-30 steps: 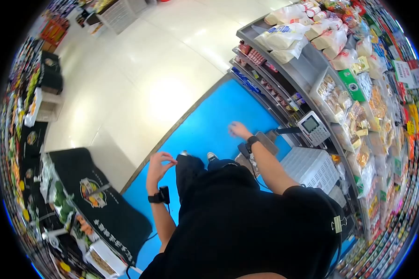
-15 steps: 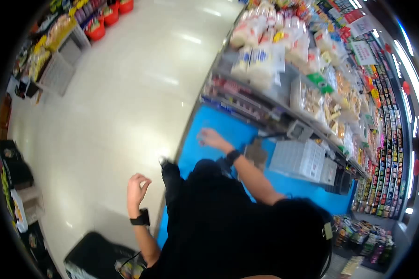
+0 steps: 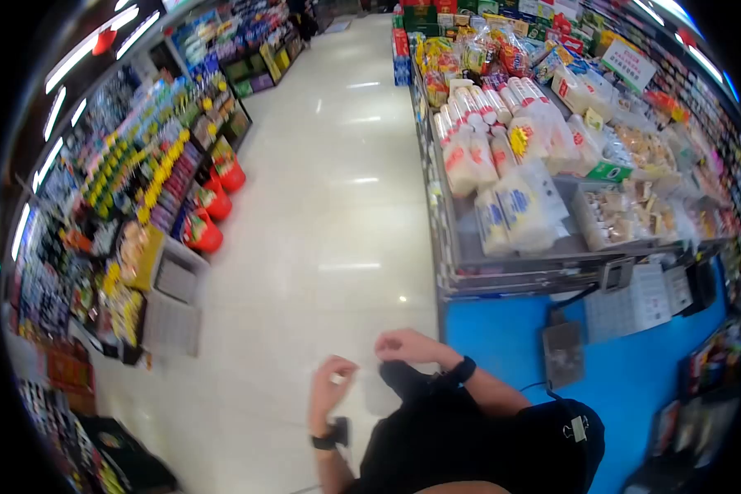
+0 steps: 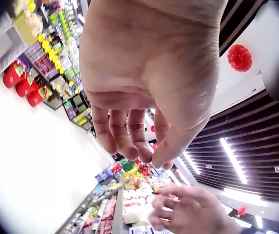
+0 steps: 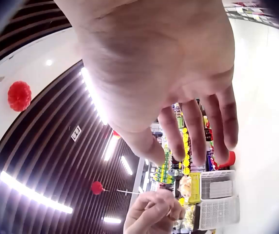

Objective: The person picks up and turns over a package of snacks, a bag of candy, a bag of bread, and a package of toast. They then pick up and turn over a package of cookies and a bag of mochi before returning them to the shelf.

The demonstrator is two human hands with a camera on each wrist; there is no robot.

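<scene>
My left hand hangs over the pale floor in the head view, fingers loosely bent and holding nothing. A little to its right and farther forward is my right hand, also holding nothing, in front of my knee. The left wrist view shows the left palm with the fingers hanging loosely and the thumb tip close to them. In the right wrist view the right fingers hang slightly spread. Both hands are apart from the goods, the nearest being white bagged packs on a grey display stand.
A tiled aisle runs forward. Along its left stand red buckets, a white crate and stocked shelves. At right, a blue floor holds a platform scale and a white basket beside the display stand.
My body has turned and moved from the blue floor toward the tiled aisle, and the view has tilted up along it. Both hands have come closer together, still holding nothing.
</scene>
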